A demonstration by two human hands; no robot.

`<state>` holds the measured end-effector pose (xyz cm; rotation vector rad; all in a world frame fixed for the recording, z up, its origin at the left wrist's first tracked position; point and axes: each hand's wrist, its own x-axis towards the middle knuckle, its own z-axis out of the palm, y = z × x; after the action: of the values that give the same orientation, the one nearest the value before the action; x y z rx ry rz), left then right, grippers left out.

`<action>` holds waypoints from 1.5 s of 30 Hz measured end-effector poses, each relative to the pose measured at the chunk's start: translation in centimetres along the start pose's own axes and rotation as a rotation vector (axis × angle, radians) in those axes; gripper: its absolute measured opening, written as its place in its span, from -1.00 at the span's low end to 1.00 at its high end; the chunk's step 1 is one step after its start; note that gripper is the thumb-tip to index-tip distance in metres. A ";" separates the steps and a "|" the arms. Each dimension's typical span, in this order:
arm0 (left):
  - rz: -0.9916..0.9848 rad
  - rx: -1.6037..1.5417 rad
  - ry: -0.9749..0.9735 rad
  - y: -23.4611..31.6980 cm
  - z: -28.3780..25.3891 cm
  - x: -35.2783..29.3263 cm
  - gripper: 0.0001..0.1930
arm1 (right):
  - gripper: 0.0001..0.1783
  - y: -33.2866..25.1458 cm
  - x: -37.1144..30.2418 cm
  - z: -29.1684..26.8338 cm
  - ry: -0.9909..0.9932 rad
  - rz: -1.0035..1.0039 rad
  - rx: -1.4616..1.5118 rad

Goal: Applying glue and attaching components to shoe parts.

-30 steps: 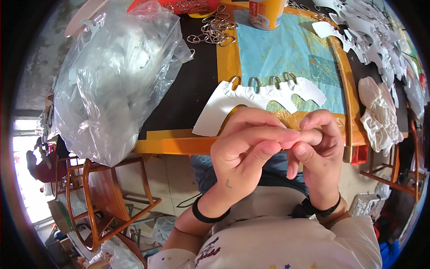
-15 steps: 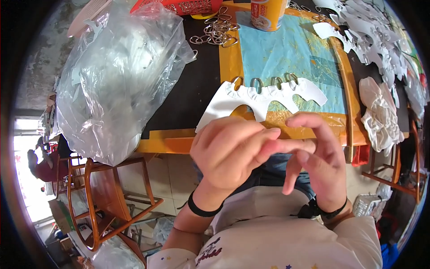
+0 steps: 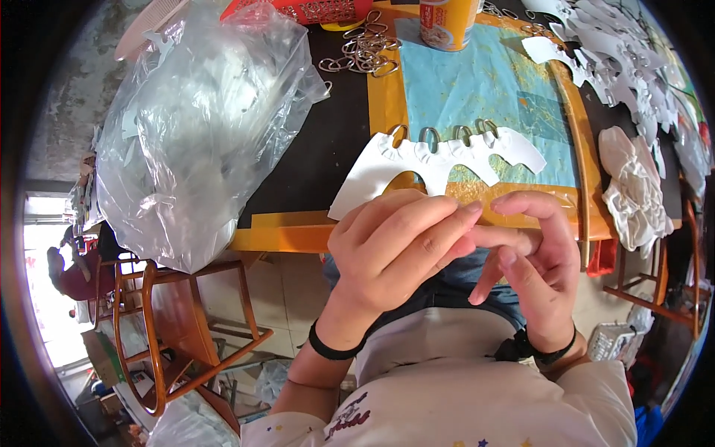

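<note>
One grip, that of the left hand (image 3: 395, 249), is pinched together at the index fingertip of the right hand (image 3: 542, 261), whose thumb and fingers stand apart; whether anything sits between, I cannot tell. Just beyond, the white scalloped strip (image 3: 436, 167), metal rings (image 3: 430, 129) along its far edge, lies near the counter's (image 3: 298, 164) taped front edge. Blue sheeting (image 3: 469, 89) leaves room toward the orange cup (image 3: 445, 26); dark surface separates strip from plastic bag (image 3: 201, 141).

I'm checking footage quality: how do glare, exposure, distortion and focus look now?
Head view: glare streaks the clear plastic bag; the far-left opening is blown out white; the fisheye image ends in a curved dark rim; the left hand and right hand look fairly sharp.
</note>
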<state>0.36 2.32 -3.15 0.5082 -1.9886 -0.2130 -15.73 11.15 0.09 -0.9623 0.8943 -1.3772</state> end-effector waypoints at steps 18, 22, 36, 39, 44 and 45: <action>-0.107 0.009 -0.045 0.1 -1.4 -0.3 -0.79 | -0.57 0.0 -0.1 0.1 0.010 -0.023 -0.173; -0.279 -0.152 0.031 0.9 -1.6 -0.5 -0.81 | -0.66 -0.3 0.1 0.2 0.028 -0.076 -0.206; -0.765 -0.663 0.035 3.2 -4.7 -3.7 -0.54 | -0.83 0.4 -0.9 -0.7 -0.047 -0.160 -0.638; -0.918 -1.053 -0.109 4.1 -4.4 -2.1 -0.03 | -0.84 0.2 -1.2 0.2 -0.002 -0.094 -0.673; -0.895 -1.567 -0.095 5.4 -4.3 -2.4 0.01 | -0.83 0.3 -1.6 0.1 0.067 -0.388 -0.804; -0.889 -1.570 -0.100 5.7 -4.3 -2.4 0.01 | -0.83 0.4 -1.9 0.4 0.072 -0.393 -0.808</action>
<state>3.65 8.79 -1.09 0.2439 -0.9955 -2.0996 -15.20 13.06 -0.20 -1.7811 1.4164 -1.3863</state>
